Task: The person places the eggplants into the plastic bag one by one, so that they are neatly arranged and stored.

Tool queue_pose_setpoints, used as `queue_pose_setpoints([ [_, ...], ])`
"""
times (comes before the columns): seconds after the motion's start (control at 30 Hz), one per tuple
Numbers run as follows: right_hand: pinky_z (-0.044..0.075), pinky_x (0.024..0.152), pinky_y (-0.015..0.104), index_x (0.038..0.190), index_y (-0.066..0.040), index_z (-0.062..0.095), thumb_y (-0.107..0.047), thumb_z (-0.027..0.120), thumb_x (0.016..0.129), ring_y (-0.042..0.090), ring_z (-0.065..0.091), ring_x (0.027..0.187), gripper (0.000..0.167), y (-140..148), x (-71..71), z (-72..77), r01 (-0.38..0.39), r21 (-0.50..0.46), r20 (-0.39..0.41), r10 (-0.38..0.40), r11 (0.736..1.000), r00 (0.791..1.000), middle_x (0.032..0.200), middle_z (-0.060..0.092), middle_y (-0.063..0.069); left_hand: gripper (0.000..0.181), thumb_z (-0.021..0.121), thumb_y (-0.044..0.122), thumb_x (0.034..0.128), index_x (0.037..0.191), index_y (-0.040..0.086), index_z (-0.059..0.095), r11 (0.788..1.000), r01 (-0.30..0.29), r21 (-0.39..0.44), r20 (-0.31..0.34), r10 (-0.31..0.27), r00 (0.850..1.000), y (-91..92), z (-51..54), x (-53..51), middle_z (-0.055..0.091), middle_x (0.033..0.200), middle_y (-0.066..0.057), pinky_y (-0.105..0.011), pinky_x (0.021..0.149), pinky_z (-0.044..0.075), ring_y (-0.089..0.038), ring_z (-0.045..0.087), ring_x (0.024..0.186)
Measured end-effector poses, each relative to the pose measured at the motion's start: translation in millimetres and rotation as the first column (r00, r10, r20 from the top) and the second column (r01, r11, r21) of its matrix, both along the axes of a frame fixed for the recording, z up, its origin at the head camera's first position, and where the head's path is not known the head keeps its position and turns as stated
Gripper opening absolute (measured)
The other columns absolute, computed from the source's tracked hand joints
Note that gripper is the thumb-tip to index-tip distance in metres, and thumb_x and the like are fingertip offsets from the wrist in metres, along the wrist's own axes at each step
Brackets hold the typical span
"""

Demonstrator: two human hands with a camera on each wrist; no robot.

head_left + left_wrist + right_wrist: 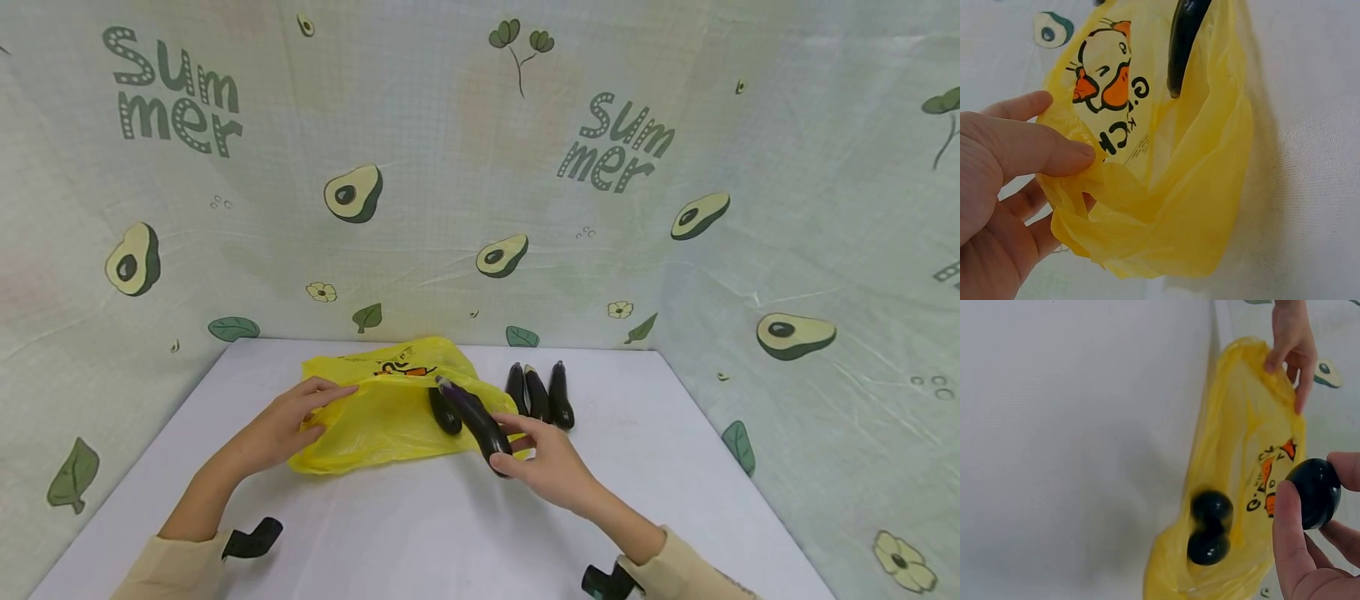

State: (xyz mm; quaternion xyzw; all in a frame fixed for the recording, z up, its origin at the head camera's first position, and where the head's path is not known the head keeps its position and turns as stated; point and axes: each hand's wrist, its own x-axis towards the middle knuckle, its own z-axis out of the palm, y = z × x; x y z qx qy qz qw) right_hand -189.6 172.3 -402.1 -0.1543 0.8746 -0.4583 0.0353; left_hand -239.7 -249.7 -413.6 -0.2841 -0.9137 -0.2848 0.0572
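Observation:
A yellow plastic bag (375, 425) with a printed duck lies on the table, its mouth held apart. My left hand (288, 421) grips the bag's left edge, thumb on one side and fingers behind it in the left wrist view. Between thumb and fingers, my right hand (543, 462) holds a dark purple eggplant (476, 417) by its thick end. Its stem end points up and left over the bag. Another eggplant (445, 412) lies at the bag's opening; the right wrist view shows two dark rounded eggplant ends (1209, 547) there.
Three more eggplants (537, 394) lie side by side on the white table (622, 467), behind and right of the bag. A printed cloth wall (435, 250) rises at the table's back and sides. Black wrist mounts (255, 538) stick out from both sleeves.

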Motion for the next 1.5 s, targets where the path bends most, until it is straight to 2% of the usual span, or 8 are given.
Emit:
queue_pose_setpoints([
  [0.33,0.059,0.075,0.029,0.146,-0.015,0.065,-0.024,0.083,0.093,0.024,0.068,0.105,0.057,-7,4.2,1.1,-0.042,-0.009,0.000,0.042,0.999,0.999,0.130,0.070,0.010,0.071,0.076,-0.011,0.0901,0.154,0.014,0.057,1.000,0.007,-0.002,-0.016,-0.007,1.000,1.5,1.2,-0.7,0.059,0.137,-0.007,-0.028,0.081,0.053,-0.017,0.055,0.103],
  [0.67,0.061,0.078,0.034,0.145,-0.017,0.065,-0.026,0.083,0.094,0.027,0.069,0.107,0.055,-14,-1.8,-7.4,-0.055,0.011,0.019,0.055,0.998,0.998,0.130,0.070,0.009,0.071,0.077,-0.009,0.0905,0.154,0.015,0.058,1.000,0.001,-0.012,-0.017,-0.001,1.000,2.9,2.9,-0.3,0.059,0.136,-0.005,-0.028,0.081,0.053,-0.017,0.055,0.103],
  [1.07,0.061,0.077,0.031,0.146,-0.014,0.065,-0.028,0.082,0.094,0.027,0.070,0.106,0.056,-26,-15.3,-21.9,-0.051,0.039,-0.004,0.051,0.998,0.999,0.128,0.072,0.010,0.071,0.077,-0.009,0.0904,0.154,0.015,0.058,1.000,-0.001,-0.015,-0.016,0.000,1.000,4.1,5.3,1.2,0.060,0.136,-0.003,-0.028,0.083,0.054,-0.018,0.056,0.106],
  [1.33,0.061,0.076,0.030,0.148,-0.009,0.063,-0.025,0.082,0.094,0.031,0.071,0.107,0.059,-39,-28.3,-31.8,-0.058,-0.008,0.025,0.058,0.998,0.998,0.130,0.070,0.013,0.072,0.077,-0.011,0.0898,0.155,0.015,0.057,1.000,0.021,0.013,-0.023,-0.020,1.000,1.6,2.0,-0.5,0.059,0.138,-0.006,-0.026,0.076,0.052,-0.014,0.055,0.100],
  [1.5,0.062,0.074,0.028,0.147,-0.007,0.063,-0.024,0.083,0.093,0.028,0.073,0.101,0.060,-48,-36.1,-39.4,-0.040,-0.030,0.034,0.041,0.999,0.999,0.127,0.070,0.014,0.073,0.078,-0.011,0.0890,0.154,0.014,0.058,1.000,0.013,0.001,-0.027,-0.013,1.000,1.3,1.8,-1.1,0.059,0.137,-0.006,-0.027,0.078,0.053,-0.015,0.055,0.101],
])
